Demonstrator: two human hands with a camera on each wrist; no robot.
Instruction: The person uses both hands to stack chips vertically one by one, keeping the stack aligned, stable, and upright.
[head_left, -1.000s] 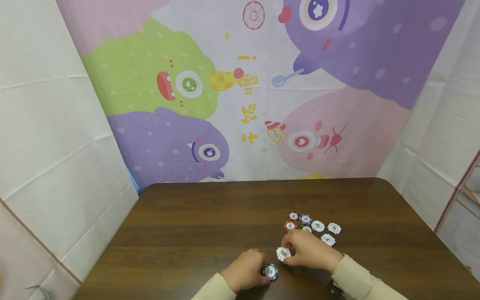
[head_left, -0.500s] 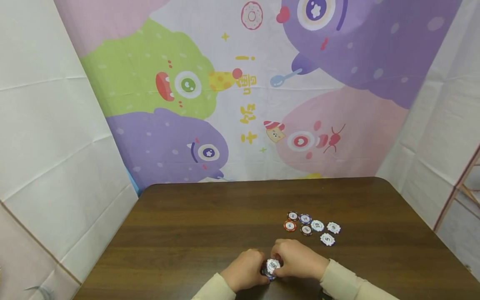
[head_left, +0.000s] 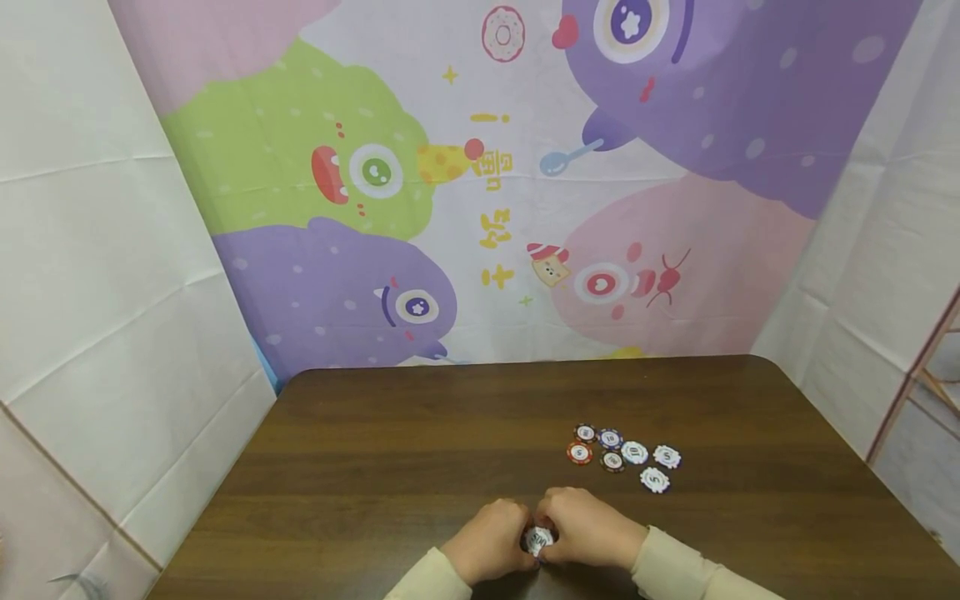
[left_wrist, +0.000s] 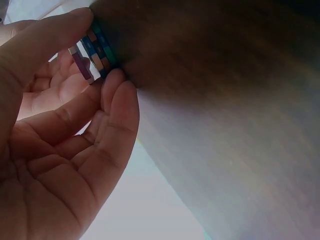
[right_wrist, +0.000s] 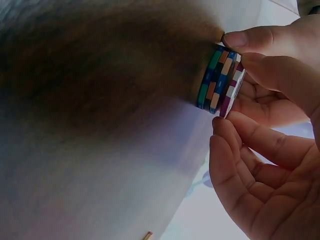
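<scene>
A short stack of poker chips (right_wrist: 214,82) with green, dark and blue edges lies on the table between both hands. My left hand (head_left: 489,540) grips this stack by its sides, thumb and fingers curled round it. A white poker chip marked 500 (head_left: 538,540) sits over the stack; its edge is white and purple. My right hand (head_left: 592,529) pinches that chip between thumb and fingers. Seen in the right wrist view, the white chip stands slightly tilted, with a narrow gap to the stack at one side. From the head view, the white chip mostly hides the stack.
Several loose poker chips lie flat beyond my right hand, among them a red one (head_left: 579,452), a dark one (head_left: 612,461) and a white one (head_left: 655,479). The brown wooden table (head_left: 375,450) ends at a cartoon-printed cloth (head_left: 517,333).
My right hand has carried the white 500 chip left and toward me, from beside the stack to on top of it. The left hand has stayed at the stack.
</scene>
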